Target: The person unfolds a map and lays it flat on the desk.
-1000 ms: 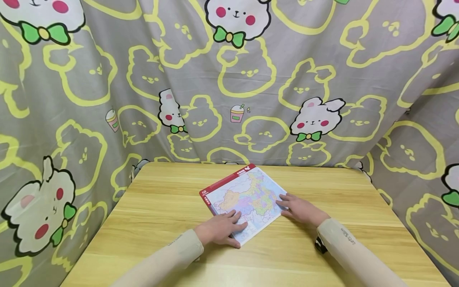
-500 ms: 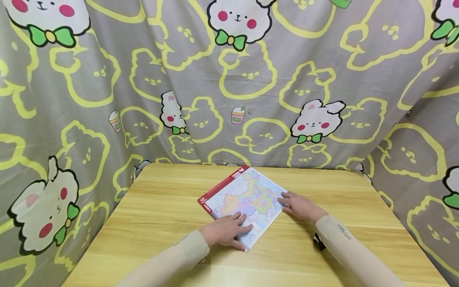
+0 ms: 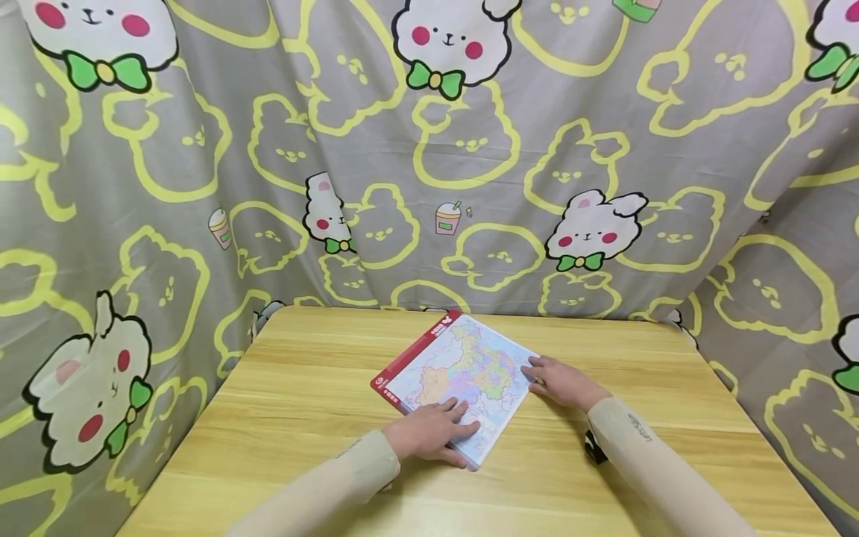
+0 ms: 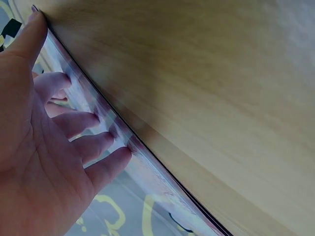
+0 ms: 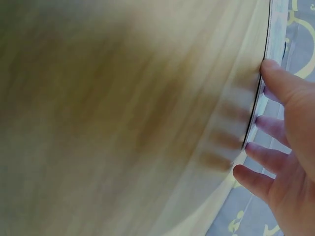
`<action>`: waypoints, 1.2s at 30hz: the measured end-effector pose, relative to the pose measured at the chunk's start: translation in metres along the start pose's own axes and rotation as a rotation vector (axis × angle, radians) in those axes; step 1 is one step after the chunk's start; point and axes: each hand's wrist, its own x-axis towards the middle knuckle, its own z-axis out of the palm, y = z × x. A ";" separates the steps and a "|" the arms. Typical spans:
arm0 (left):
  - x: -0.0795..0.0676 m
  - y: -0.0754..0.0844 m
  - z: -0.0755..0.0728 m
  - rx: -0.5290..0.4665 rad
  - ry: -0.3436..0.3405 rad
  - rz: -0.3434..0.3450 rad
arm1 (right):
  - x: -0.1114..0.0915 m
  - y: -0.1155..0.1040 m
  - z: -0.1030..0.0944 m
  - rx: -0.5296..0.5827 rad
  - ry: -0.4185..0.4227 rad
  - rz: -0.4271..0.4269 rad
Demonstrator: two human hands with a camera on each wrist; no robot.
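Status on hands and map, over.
Left hand spread on map, lower left. Right hand touching its right side. Map askew on table. No obstruction seen.

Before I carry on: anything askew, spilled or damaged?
The flat, rectangular, red-trimmed map board looks askew: it's turned diagonally, not square with the yellowish wood-grain table's far edge. No spill or damage shows.

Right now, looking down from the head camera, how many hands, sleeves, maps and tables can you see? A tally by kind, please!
Bare hands: 2 (left hand, right hand)
Beige sleeves: 2 (left sleeve, right sleeve)
Maps of China: 1 (the red-bordered map)
Wood-grain tables: 1 (the table under the map)
Total: 6
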 end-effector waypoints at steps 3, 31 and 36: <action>0.001 0.001 -0.001 -0.003 -0.003 -0.001 | 0.002 0.003 0.002 -0.002 -0.015 0.011; 0.007 0.005 -0.002 -0.007 -0.015 -0.015 | 0.007 0.006 -0.005 0.099 -0.054 -0.009; 0.009 0.007 -0.004 -0.020 -0.013 -0.023 | 0.008 0.007 -0.006 0.124 -0.058 0.020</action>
